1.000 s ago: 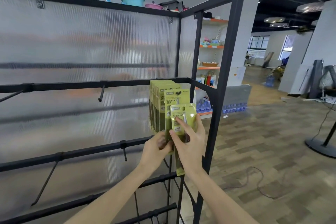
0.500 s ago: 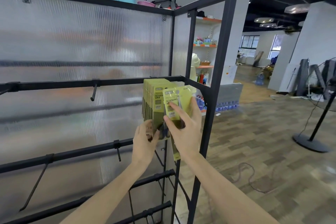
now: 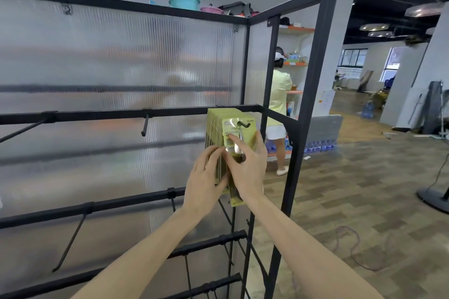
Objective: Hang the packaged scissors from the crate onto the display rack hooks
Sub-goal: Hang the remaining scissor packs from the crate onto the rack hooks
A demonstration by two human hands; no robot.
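Item: flat yellow-green carded scissors pack (image 3: 239,138), front of a row of identical packs (image 3: 213,133) on the black metal hook (image 3: 243,124) at the right end of the display rack's upper crossbar (image 3: 170,112). Hook tip shows through the pack's hang hole, so the pack appears to be on the hook; how far back it sits can't be told.

Grip: right hand (image 3: 249,167) has fingers curled on the front pack, thumb on the printed face, other fingers round its right edge. Left hand (image 3: 206,175) lies w/ nearly straight fingers against the left side of the row, steadying it; not clasping anything.

Handling (est.): light, thin card w/ clear blister; stiff enough across the width, bends if squeezed mid-body. Blister film likely slick. Hold by card edges near the top, close to the hang hole; avoid pulling on the hole, which could tear.

Surroundings: ribbed translucent plastic back panel (image 3: 121,68) behind the row. Black corner upright (image 3: 308,104) just beside the right hand, limits elbow room. Bare hook (image 3: 145,126) to the left, well apart. Another person (image 3: 279,104) stands beyond the rack, not in the way. Crate not in view.
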